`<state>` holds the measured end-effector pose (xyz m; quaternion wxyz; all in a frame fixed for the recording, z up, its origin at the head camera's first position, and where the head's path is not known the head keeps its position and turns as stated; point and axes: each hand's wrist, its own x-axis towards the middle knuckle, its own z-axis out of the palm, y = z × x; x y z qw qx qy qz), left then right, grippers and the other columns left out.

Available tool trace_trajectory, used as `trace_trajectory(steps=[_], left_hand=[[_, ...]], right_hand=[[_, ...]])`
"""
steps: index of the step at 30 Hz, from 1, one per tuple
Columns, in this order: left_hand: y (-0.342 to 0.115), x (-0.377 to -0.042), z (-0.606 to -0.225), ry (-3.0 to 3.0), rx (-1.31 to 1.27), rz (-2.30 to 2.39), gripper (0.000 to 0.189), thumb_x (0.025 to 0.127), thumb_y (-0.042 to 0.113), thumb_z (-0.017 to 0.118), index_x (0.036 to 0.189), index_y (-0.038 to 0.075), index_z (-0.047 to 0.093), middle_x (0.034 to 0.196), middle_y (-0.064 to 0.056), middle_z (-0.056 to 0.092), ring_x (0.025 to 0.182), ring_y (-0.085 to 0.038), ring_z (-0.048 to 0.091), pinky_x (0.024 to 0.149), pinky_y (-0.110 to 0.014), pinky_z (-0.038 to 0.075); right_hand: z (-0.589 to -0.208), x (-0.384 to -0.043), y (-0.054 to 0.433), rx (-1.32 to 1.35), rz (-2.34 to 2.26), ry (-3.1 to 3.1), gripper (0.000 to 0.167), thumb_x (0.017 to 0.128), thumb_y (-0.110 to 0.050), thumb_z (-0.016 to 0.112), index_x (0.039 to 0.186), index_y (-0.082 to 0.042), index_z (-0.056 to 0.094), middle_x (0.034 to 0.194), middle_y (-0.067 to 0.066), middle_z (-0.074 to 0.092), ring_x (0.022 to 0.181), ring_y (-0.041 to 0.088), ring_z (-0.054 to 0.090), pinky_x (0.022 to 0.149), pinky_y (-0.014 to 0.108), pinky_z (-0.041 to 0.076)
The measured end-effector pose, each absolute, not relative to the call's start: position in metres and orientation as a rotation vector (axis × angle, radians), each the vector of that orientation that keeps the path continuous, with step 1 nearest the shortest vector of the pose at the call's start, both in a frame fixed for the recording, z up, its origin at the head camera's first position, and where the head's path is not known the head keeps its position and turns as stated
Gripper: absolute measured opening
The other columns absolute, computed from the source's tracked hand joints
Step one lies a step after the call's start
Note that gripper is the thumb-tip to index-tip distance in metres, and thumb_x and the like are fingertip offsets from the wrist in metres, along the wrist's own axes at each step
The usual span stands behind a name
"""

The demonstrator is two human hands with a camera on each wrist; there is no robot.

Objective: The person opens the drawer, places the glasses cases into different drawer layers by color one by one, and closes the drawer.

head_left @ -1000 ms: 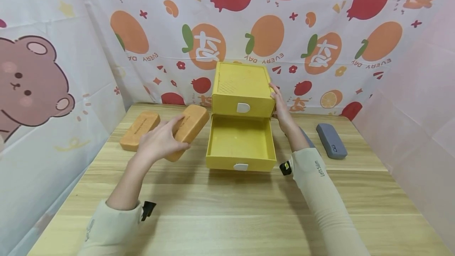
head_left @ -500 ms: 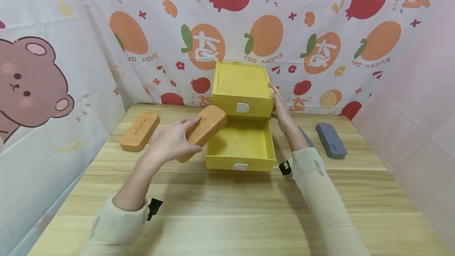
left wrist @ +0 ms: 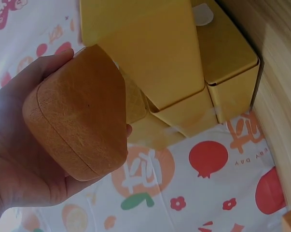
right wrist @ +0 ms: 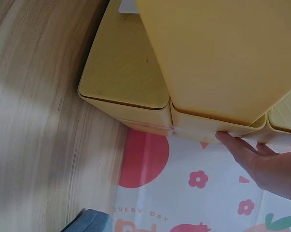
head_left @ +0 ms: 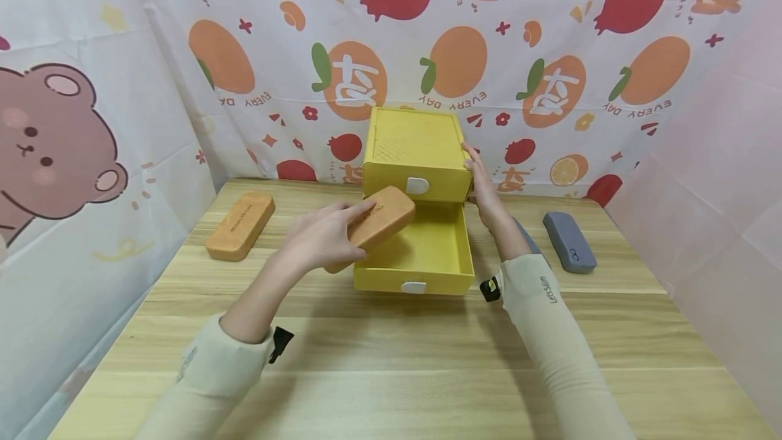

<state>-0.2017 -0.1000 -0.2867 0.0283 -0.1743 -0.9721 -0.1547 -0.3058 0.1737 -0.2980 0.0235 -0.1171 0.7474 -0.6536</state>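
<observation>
L hand (head_left: 320, 234) clamped on tan case (head_left: 386, 218); R hand (head_left: 486, 194), fingers extended, on cabinet (head_left: 421, 138).
Poss. snag: case's low end catching drawer (head_left: 381, 280) rim, b/c tilted.

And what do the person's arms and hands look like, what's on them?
The left hand and right hand are bare. The left sleeve and right sleeve are pale, with dark lettering on the right one. A small black piece sticks out at each sleeve's end.

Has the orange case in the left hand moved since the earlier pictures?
Yes, rightward: in the head view, the orange case, left of the open yellow drawer a second ago, now overlaps the drawer's left part.
</observation>
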Motion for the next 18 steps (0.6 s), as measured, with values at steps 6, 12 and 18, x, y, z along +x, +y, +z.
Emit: trace_trajectory(steps=[6,12,18], left_hand=[[-0.09,-0.209,-0.286,-3.022,-0.599,-0.393,0.084,0.064,0.032,0.073,0.141,0.028,0.04,0.11,-0.005,0.054,0.076,-0.021,0.05,0.058,-0.035,0.038],[-0.08,-0.217,-0.286,-3.038,-0.662,-0.293,0.082,0.065,0.031,0.073,0.14,0.032,0.039,0.113,-0.002,0.054,0.077,-0.019,0.051,0.057,-0.035,0.037],[-0.068,-0.223,-0.289,-3.042,-0.734,-0.231,0.08,0.066,0.029,0.073,0.139,0.032,0.041,0.113,-0.002,0.053,0.081,-0.019,0.053,0.056,-0.034,0.038]], right_hand=[[-0.3,-0.307,0.174,-0.386,-2.021,2.336,0.057,0.093,-0.029,0.025,0.148,-0.022,0.012,0.148,0.01,0.01,0.097,0.024,0.042,0.082,0.042,0.035],[-0.3,-0.307,0.174,-0.38,-2.02,2.334,0.056,0.094,-0.028,0.025,0.148,-0.022,0.013,0.148,0.009,0.01,0.097,0.024,0.041,0.084,0.044,0.035],[-0.299,-0.307,0.174,-0.368,-2.031,2.323,0.056,0.093,-0.027,0.026,0.148,-0.023,0.014,0.146,0.011,0.013,0.093,0.022,0.043,0.081,0.041,0.036]])
